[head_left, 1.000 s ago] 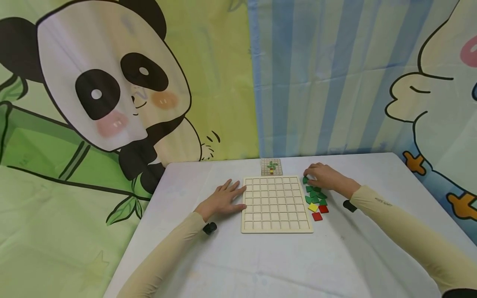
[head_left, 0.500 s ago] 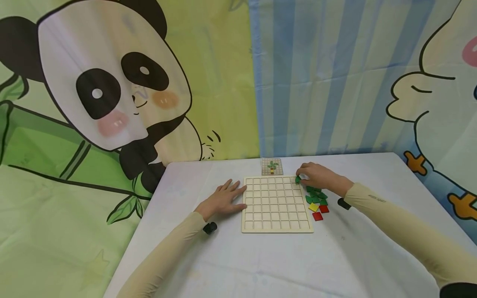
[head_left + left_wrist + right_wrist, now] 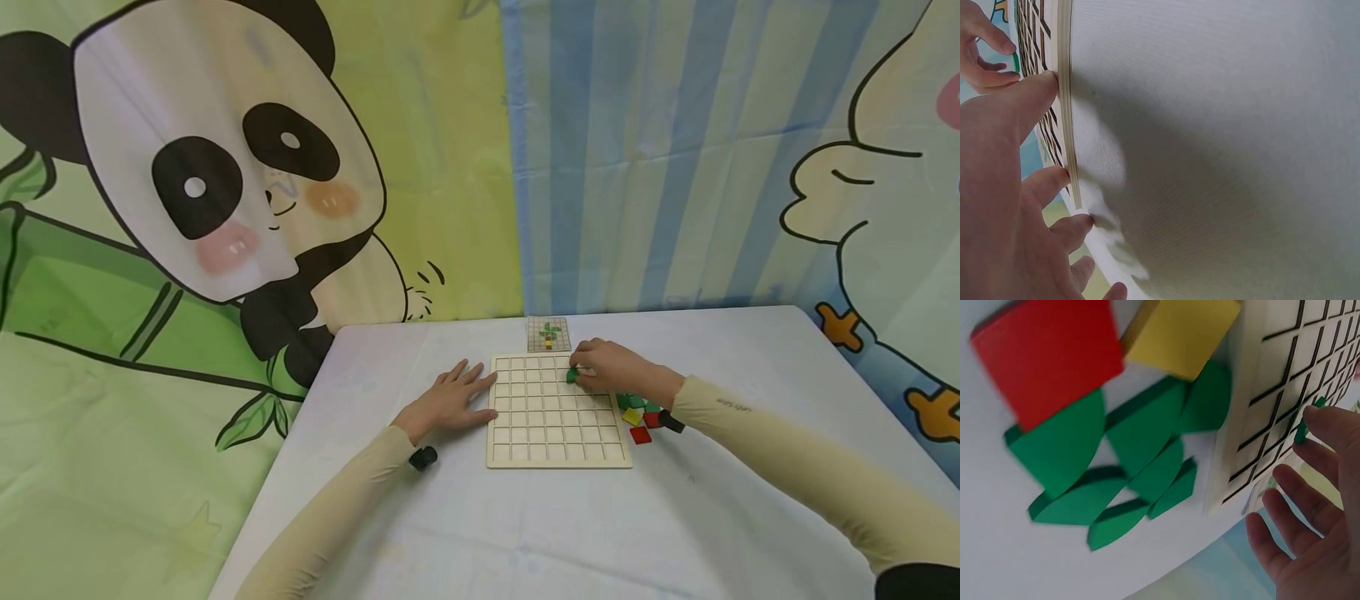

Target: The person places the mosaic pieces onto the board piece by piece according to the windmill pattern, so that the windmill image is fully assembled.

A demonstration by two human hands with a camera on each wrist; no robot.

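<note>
Green and small, the piece (image 3: pixel 572 375) pinched between thumb and finger of the right hand (image 3: pixel 617 367) is over the far right part of the grid board (image 3: pixel 558 464); it should be light, stiff and rather smooth, best held by its edges. The left hand (image 3: pixel 446 404), fingers spread, touches the board's left edge. To the right, green pieces (image 3: pixel 1147 419) crowd a yellow tile (image 3: pixel 633 415) and red tiles (image 3: pixel 641 435), perhaps hampering fingertips; a patterned card (image 3: pixel 548 334) lies beyond the far edge.

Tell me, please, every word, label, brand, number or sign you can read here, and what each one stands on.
None can be read.
Right sleeve: small dark lettering, too small and blurred to make out.
Printed card: coloured pattern on a grid, no legible writing.
Grid board: no writing visible.
</note>
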